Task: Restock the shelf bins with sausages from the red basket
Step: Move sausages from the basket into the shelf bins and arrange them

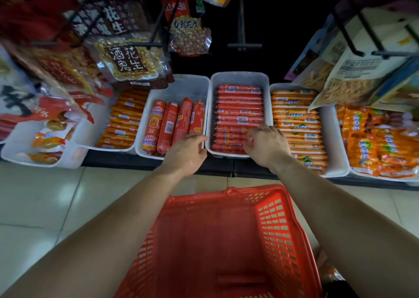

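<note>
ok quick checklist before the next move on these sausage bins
1. Red basket emptied: ok, nothing visible inside.
2. Thin red sausages lying flat in rows in the middle bin: ok.
3. Right hand free of the sausages: not ok, fingers rest on the front rows.
4. Left hand empty: cannot tell, it sits at the bin's front left corner.
5. Thick sausages bin full: not ok, space at the back.

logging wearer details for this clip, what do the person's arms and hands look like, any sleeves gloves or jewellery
Both arms are bare as far up as the frame shows, with no sleeves in view. The left hand and right hand are bare too: no gloves, and no watch, bracelet or ring that I can make out, though the fingers are slightly blurred.
</note>
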